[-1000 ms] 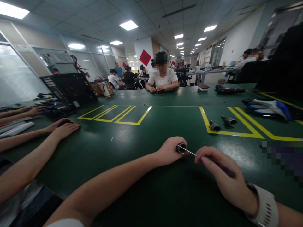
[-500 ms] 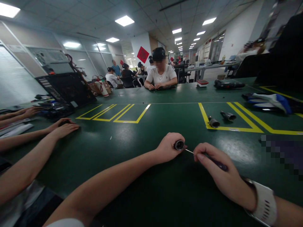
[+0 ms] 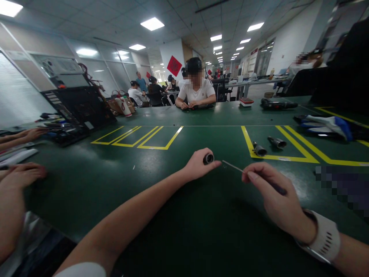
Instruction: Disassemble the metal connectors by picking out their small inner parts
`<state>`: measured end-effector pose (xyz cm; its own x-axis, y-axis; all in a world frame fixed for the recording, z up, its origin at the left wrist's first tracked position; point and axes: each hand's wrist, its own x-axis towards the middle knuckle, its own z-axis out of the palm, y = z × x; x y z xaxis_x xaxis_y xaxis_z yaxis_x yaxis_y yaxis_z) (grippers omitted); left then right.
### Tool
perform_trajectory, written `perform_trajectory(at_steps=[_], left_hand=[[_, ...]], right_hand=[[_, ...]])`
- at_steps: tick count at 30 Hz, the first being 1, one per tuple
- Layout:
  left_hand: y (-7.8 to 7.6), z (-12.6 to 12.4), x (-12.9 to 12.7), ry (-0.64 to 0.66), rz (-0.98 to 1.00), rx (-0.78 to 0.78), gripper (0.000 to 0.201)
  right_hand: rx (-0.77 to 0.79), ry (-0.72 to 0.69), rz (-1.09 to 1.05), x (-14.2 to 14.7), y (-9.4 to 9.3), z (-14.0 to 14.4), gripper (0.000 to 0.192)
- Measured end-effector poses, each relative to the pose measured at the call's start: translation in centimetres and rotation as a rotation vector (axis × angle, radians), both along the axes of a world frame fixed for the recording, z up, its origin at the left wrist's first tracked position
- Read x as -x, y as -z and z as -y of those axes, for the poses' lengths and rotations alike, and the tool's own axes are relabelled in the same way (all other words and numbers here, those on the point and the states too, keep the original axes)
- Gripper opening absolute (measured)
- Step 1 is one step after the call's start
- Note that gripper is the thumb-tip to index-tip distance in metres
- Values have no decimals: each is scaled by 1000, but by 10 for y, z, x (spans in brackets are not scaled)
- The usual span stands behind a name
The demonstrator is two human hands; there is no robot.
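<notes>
My left hand (image 3: 196,165) is wrapped round a dark cylindrical metal part (image 3: 208,159), whose hollow round end faces me. The thumb of that hand points right. A screwdriver (image 3: 233,166) with a thin metal shaft and dark handle is pinched in my right hand (image 3: 269,188). Its tip is just right of my left thumb, apart from the metal part. Two similar metal parts, the nearer one (image 3: 260,149) and the farther one (image 3: 277,142), lie inside a yellow taped outline to the right. My fingers hide much of the held part.
The green table (image 3: 161,192) bears yellow tape outlines (image 3: 152,147). Blue-and-white gloves (image 3: 325,125), a black tool-like object (image 3: 278,104) and a small red-and-white box (image 3: 246,102) lie at the right. A co-worker's hands (image 3: 29,173) rest at the left; another person (image 3: 196,90) sits opposite.
My left hand has moved up and left with the metal part, its thumb now extended. The screwdriver has drawn away to the right. The neighbour's hands at left have pulled back.
</notes>
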<state>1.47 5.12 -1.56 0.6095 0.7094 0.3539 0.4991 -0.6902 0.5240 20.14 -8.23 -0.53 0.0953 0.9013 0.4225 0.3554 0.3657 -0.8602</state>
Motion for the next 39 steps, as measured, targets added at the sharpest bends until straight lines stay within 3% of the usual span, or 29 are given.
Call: perform_trajectory(at_steps=[3,6,10,14,17,22,24,27,31,35,39], left_hand=[[-2,-38,20,-198,-76,-108,32],[1,-72,46,-303,-187,-169,30],[12,-95,72,-321,-217,-144,25],[18,-98,79,-302,-241,-133,21],[17,-92,75,-304,-252,-140,23],[9,-64,51,-242,-205,-121,32],[5,-45,36,-198,-149,-72,35],[0,-14,15,-135,-107,-6,35],[-2,18,-3,-80,-98,13,19],[-1,29,-7,-103,-27,-25,13],[2,26,-6,-155,75,31,17]], right_hand=[[-26,155,158,-15,-12,-23,21],[-35,321,360,-38,-16,-51,22],[36,410,475,-64,-2,-73,27],[35,400,498,-64,8,-74,28],[42,312,550,-57,4,-65,26],[107,45,1002,-52,2,-48,19],[104,-5,1056,-51,5,-42,16],[82,-64,1048,-44,8,-34,22],[78,-172,1006,-25,5,-20,32],[86,-285,919,-6,-4,-7,31],[26,-242,759,-6,-27,-6,21]])
